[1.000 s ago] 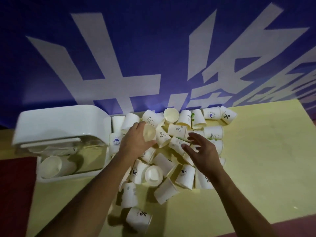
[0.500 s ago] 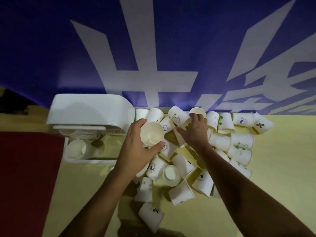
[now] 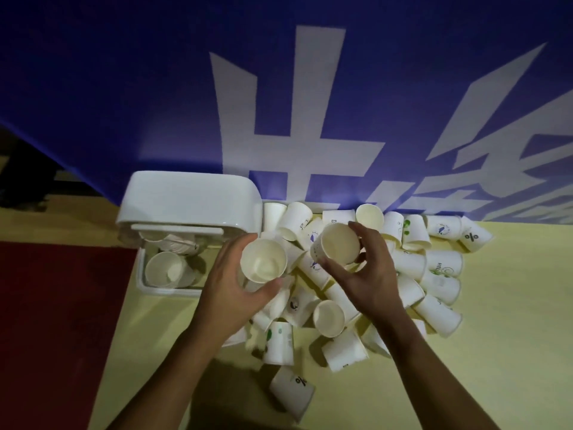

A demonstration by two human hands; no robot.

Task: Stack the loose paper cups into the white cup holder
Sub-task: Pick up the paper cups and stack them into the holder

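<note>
A heap of loose white paper cups (image 3: 412,268) lies on the yellow table, several on their sides. My left hand (image 3: 229,287) grips one paper cup (image 3: 263,259), its mouth turned up toward me. My right hand (image 3: 372,274) holds a second paper cup (image 3: 339,243) just right of the first, above the heap. The white cup holder (image 3: 186,200) stands at the left of the heap with its lid raised. A cup (image 3: 166,270) lies in its open tray, and more cups show under the lid.
A blue banner with large white characters (image 3: 297,119) hangs right behind the table. A dark red floor (image 3: 55,321) lies left of the table edge. One cup with a percent sign (image 3: 291,392) lies apart, nearest to me. Bare yellow tabletop (image 3: 496,352) extends to the right.
My right hand has picked a cup out of the back of the heap and brought it toward my left hand's cup. My left hand keeps its cup raised. The view has shifted slightly.
</note>
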